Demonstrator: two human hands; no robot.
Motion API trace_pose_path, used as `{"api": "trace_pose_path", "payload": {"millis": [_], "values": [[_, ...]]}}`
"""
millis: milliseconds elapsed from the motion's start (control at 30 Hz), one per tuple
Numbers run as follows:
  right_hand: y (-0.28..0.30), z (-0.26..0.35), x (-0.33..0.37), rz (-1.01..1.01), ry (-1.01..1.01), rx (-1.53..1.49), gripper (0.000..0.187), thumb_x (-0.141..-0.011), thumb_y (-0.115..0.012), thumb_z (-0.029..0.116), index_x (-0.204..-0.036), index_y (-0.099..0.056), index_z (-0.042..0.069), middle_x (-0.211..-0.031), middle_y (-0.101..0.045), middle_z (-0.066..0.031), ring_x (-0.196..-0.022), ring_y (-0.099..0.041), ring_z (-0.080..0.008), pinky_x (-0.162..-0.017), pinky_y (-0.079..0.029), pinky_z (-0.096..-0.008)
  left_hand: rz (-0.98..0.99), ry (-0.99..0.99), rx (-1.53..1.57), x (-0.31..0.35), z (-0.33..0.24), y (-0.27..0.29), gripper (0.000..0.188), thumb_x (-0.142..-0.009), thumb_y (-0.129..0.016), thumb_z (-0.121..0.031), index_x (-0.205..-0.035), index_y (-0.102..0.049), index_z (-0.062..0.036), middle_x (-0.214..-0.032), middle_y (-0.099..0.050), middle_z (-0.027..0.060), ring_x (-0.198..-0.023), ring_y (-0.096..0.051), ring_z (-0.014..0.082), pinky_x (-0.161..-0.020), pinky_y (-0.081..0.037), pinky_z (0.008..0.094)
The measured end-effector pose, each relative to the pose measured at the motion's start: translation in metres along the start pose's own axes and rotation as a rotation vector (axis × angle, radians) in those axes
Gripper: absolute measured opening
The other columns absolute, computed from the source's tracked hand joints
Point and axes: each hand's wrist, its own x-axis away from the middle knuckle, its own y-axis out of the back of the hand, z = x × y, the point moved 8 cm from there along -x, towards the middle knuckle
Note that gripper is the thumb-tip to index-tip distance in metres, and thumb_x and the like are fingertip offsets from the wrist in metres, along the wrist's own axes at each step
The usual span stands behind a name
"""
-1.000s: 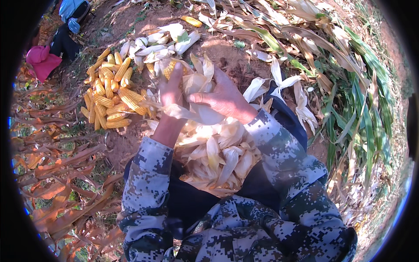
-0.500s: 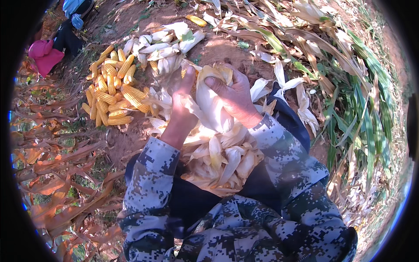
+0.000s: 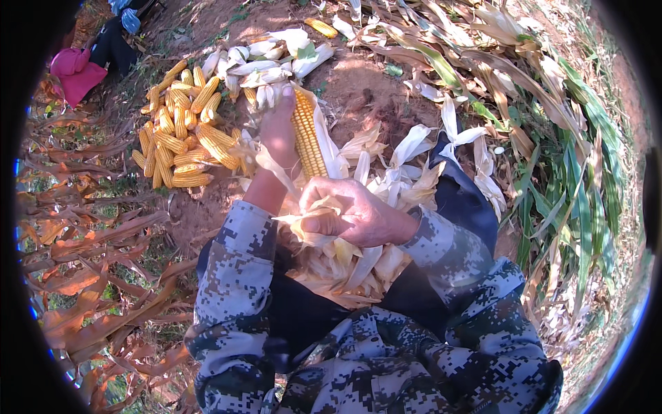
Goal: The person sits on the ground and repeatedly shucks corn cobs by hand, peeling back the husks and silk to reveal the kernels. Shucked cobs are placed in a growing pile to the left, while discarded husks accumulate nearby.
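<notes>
A corn ear [image 3: 308, 138] stands tilted in front of me, its yellow kernels bared along most of the visible side. Pale husk [image 3: 332, 148] still lies along its right side. Wrapped against its left side is my left hand [image 3: 278, 131], thumb pointing up; its other fingers are hidden. My right hand [image 3: 358, 210] is closed at the ear's lower end, gripping pulled-down corn husk [image 3: 318, 215] whose dry edges stick out between thumb and fingers. Below it, a heap of stripped husks [image 3: 345, 272] lies between my legs.
Husked ears are piled [image 3: 183, 131] at the left, beside several ears still in pale husks [image 3: 265, 62]. One bare ear [image 3: 321, 27] lies farther off. Stalks and leaves [image 3: 572, 152] cover the right side. Dry leaves [image 3: 103, 255] spread at left. A person in pink [image 3: 76, 74] sits far left.
My right hand has drawn the husk down toward me, from the ear's top to its lower end, baring the kernels. My left hand has stayed on the ear.
</notes>
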Motion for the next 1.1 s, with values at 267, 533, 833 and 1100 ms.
{"api": "trace_pose_path", "payload": {"millis": [267, 533, 833, 1100], "values": [[-0.041, -0.013, 0.015, 0.466, -0.055, 0.054, 0.050, -0.091, -0.085, 0.042, -0.117, -0.065, 0.003, -0.104, -0.070, -0.0061, -0.101, -0.065, -0.0166, -0.093, -0.052, -0.0342, 0.131, -0.004, 0.101, 0.035, -0.031, -0.015, 0.041, -0.110, -0.054, -0.045, -0.118, -0.062, -0.0057, -0.095, -0.069, 0.0066, -0.078, -0.070, 0.0206, -0.074, -0.060, 0.0366], [0.098, 0.006, -0.007, -0.525, 0.109, -0.108, 0.060, -0.090, -0.087, 0.039, -0.127, -0.061, -0.001, -0.106, -0.070, -0.0084, -0.091, -0.068, -0.0125, -0.083, -0.057, -0.0281, 0.327, -0.243, -0.100, 0.051, -0.028, -0.041, 0.049, -0.108, -0.058, -0.047, -0.119, -0.067, 0.0005, -0.101, -0.065, 0.0047, -0.091, -0.058, 0.0136, -0.083, -0.048, 0.0309], [0.104, 0.010, -0.010, -0.489, 0.106, 0.047, 0.070, -0.098, -0.075, 0.051, -0.135, -0.061, -0.007, -0.123, -0.070, -0.0148, -0.110, -0.065, -0.0171, -0.099, -0.052, -0.0325, 0.368, -0.314, -0.010, 0.066, -0.041, -0.050, 0.050, -0.112, -0.051, -0.043, -0.134, -0.058, 0.0012, -0.112, -0.068, 0.0085, -0.098, -0.066, 0.0162, -0.089, -0.054, 0.0323], [0.111, -0.029, -0.011, -0.728, 0.112, -0.174, 0.029, -0.110, -0.057, 0.017, -0.124, -0.069, -0.005, -0.111, -0.074, -0.0067, -0.098, -0.066, -0.0104, -0.086, -0.054, -0.0280, 0.272, -0.582, -0.246, 0.084, -0.036, -0.053, 0.051, -0.112, -0.051, -0.044, -0.131, -0.057, 0.0025, -0.108, -0.062, 0.0054, -0.094, -0.058, 0.0130, -0.084, -0.049, 0.0302]]}}
